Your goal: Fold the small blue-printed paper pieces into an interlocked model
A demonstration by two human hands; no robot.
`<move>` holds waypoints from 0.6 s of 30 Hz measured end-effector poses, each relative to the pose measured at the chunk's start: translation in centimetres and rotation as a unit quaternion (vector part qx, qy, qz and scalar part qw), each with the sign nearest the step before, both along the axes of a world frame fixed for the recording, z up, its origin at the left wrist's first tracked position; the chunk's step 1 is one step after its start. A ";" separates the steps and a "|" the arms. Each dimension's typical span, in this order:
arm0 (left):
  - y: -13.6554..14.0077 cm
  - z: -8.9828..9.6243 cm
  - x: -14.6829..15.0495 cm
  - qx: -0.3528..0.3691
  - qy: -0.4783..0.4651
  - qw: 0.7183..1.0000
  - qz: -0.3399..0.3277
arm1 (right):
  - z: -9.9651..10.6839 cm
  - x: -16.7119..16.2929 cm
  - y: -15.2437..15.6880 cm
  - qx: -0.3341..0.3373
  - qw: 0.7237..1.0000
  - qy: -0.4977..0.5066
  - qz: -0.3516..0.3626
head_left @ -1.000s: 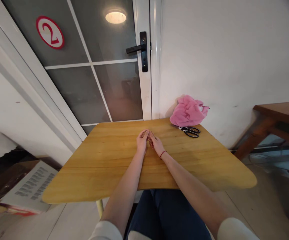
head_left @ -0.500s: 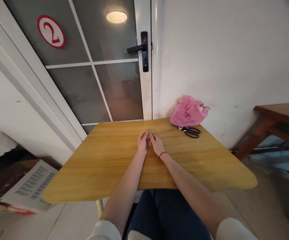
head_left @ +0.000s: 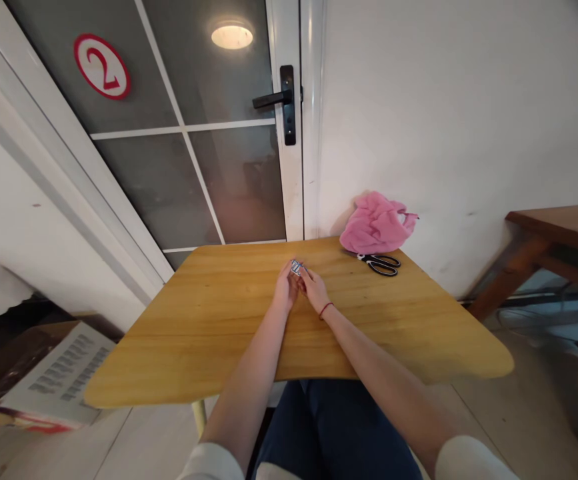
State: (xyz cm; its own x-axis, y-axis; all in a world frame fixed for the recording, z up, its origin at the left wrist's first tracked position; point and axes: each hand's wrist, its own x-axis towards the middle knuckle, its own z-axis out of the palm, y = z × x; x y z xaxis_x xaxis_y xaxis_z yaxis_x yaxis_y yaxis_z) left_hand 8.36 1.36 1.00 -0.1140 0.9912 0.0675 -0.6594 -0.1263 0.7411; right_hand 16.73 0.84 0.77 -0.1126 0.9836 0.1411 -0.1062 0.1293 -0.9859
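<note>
Above the wooden table, both hands meet around a small white-and-blue printed packet, too small to read. My left hand grips it from the left with curled fingers. From the right, my right hand pinches its edge; a thin red cord circles that wrist. The fingers partly cover the packet, and its lower part is hidden. Beyond the right hand lie black-handled scissors, their blades hidden under a crumpled pink cloth.
Behind the table stands a glass-paned door with a black handle and a round number 2 sign. A cardboard box sits on the floor at left. A brown wooden table stands at right against the white wall.
The packet's white-and-blue printed face now shows between my fingers; earlier the fingers covered it. My hands turned slightly but stayed in place. The scissors and cloth lie as before.
</note>
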 end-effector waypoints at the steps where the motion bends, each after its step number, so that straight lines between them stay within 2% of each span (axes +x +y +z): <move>1: -0.1 0.3 -0.1 0.002 -0.002 1.000 -0.012 | 0.1 0.0 0.1 -0.019 0.999 0.029 0.017; 5: -0.5 1.0 -0.3 0.013 0.002 0.999 -0.048 | 1.0 0.4 0.3 -0.079 0.987 0.113 0.083; 10: -0.5 0.7 -0.2 0.011 0.011 0.999 -0.043 | 1.4 0.8 0.3 -0.122 0.974 0.137 0.135; 14: 0.1 0.0 -0.2 0.004 0.006 1.000 -0.011 | 0.7 0.7 0.5 -0.129 0.976 0.118 0.128; 18: 0.5 -0.3 -0.4 -0.006 -0.002 1.000 0.019 | 0.0 0.7 0.7 -0.096 0.991 0.072 0.059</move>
